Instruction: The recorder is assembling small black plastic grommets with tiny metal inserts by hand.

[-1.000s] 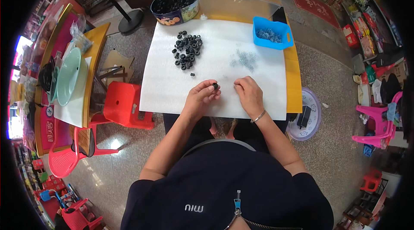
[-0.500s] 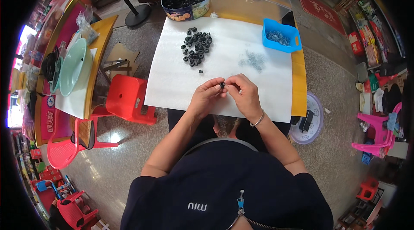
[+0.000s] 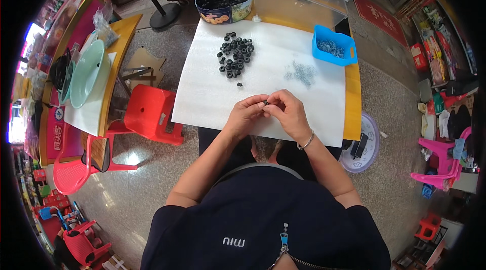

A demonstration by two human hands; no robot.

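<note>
Just above the near edge of the white sheet (image 3: 202,103), my left hand (image 3: 244,115) pinches a small black ring-like part (image 3: 266,102) between thumb and fingertips. My right hand (image 3: 287,114), with a bracelet at the wrist, presses its closed fingertips against the same part. Its fingers hide whether it holds anything smaller. Farther off on the sheet lies a pile of similar black parts (image 3: 236,52), with a single black piece (image 3: 239,85) apart from it on the near side. A scatter of tiny clear-bluish pieces (image 3: 302,73) lies to the right.
An oval tin (image 3: 238,15) full of black parts stands at the far left of the table. A blue plastic basket (image 3: 324,57) with small bluish pieces sits at the far right, near a clear plastic box (image 3: 298,9). Left of the table stands a red stool (image 3: 147,108).
The view has shifted slightly. My right fingertips have closed in over the black part, covering more of it. The piles look the same.
</note>
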